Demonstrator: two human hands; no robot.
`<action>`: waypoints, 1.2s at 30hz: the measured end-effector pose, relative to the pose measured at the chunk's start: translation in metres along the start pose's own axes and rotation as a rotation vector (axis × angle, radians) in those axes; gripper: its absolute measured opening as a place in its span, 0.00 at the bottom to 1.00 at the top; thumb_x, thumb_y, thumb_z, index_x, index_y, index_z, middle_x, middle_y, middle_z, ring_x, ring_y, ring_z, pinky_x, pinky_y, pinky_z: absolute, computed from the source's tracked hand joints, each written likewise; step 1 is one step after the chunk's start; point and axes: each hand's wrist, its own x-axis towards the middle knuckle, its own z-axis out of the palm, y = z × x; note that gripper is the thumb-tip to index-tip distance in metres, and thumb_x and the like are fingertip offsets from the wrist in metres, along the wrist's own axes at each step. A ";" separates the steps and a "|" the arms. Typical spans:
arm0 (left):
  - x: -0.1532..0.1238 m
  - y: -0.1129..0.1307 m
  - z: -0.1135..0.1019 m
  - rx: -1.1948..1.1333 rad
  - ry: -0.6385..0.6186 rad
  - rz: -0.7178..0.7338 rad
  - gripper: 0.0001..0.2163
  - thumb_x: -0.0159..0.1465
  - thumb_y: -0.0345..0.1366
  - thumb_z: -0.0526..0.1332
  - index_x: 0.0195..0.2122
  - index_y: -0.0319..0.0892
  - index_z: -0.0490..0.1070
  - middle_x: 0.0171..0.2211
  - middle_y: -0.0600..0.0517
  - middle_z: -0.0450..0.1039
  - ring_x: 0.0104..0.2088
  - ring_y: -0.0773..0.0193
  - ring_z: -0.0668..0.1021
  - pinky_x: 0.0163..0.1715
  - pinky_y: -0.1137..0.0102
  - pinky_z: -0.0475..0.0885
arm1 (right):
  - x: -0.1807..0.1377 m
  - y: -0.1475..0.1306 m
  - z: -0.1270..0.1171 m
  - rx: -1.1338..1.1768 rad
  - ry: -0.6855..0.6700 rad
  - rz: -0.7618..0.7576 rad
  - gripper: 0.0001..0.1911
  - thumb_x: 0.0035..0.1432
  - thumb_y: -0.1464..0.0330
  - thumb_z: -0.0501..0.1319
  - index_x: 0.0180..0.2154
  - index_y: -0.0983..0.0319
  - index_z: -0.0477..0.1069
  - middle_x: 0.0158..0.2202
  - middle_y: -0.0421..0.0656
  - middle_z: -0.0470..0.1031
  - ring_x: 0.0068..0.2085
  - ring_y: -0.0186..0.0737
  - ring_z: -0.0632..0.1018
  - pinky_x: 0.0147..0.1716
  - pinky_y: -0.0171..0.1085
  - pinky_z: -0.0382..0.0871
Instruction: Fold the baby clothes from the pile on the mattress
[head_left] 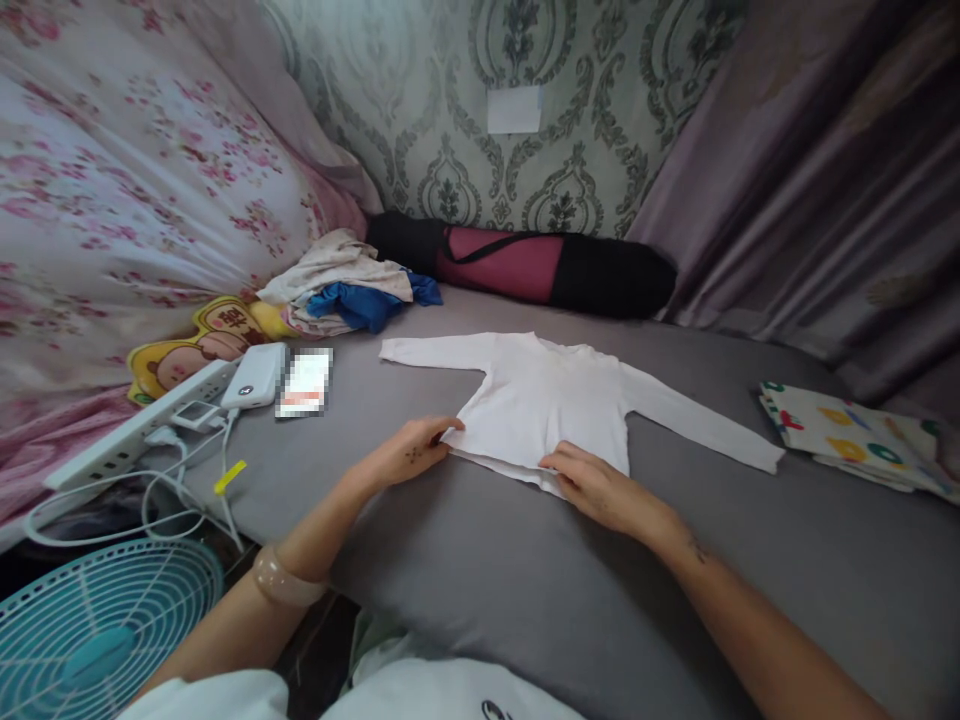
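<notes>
A small white long-sleeved shirt [551, 395] lies spread on the grey sheet [450, 560], collar away from me and both sleeves stretched out sideways. My left hand [409, 452] pinches the shirt's bottom left corner between thumb and fingers. Around the middle of the hem, my right hand [592, 485] grips the edge with bent fingers. Between the hands the hem's front and back layers sit slightly apart. The right part of the hem is partly hidden behind my right hand.
Folded patterned cloth [862, 440] lies at right. Clothes [352, 285] are heaped back left beside a long black-and-maroon bag [517, 265]. Leftward are a power strip [142, 425] with cables, a white power bank [255, 375], a plush toy [187, 355] and a blue fan [112, 630].
</notes>
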 end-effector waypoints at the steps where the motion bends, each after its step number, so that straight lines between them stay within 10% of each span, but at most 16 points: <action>1: 0.000 0.000 -0.001 0.009 0.000 0.019 0.19 0.62 0.33 0.52 0.54 0.45 0.69 0.31 0.53 0.68 0.30 0.65 0.69 0.33 0.72 0.65 | -0.001 0.001 -0.002 -0.003 -0.009 0.000 0.17 0.63 0.76 0.48 0.47 0.59 0.71 0.41 0.46 0.70 0.42 0.38 0.74 0.44 0.36 0.67; 12: 0.011 0.003 -0.015 -0.069 -0.142 -0.053 0.09 0.57 0.37 0.58 0.35 0.42 0.76 0.26 0.54 0.71 0.27 0.67 0.70 0.28 0.73 0.64 | 0.002 0.007 -0.007 0.125 -0.024 0.033 0.13 0.60 0.72 0.54 0.43 0.60 0.74 0.39 0.43 0.75 0.39 0.37 0.75 0.40 0.34 0.67; 18: 0.073 -0.012 -0.022 -0.063 0.109 -0.335 0.14 0.64 0.41 0.53 0.31 0.39 0.73 0.23 0.54 0.69 0.27 0.66 0.69 0.27 0.72 0.62 | -0.024 0.039 -0.021 -0.054 0.360 0.572 0.17 0.63 0.59 0.51 0.30 0.59 0.73 0.28 0.46 0.77 0.31 0.43 0.76 0.31 0.39 0.64; 23: 0.135 -0.003 -0.008 0.009 0.145 -0.494 0.16 0.63 0.43 0.55 0.25 0.37 0.71 0.20 0.50 0.67 0.29 0.60 0.73 0.30 0.67 0.64 | -0.053 0.044 -0.007 -0.249 0.225 0.862 0.19 0.60 0.53 0.54 0.23 0.56 0.72 0.25 0.51 0.77 0.29 0.50 0.78 0.26 0.41 0.61; 36: 0.151 0.026 0.014 0.089 0.202 -0.532 0.11 0.62 0.37 0.58 0.37 0.34 0.75 0.40 0.36 0.77 0.42 0.51 0.78 0.38 0.63 0.68 | -0.067 0.024 0.016 -0.336 0.176 0.803 0.11 0.66 0.63 0.53 0.34 0.60 0.68 0.34 0.45 0.78 0.37 0.44 0.79 0.28 0.35 0.53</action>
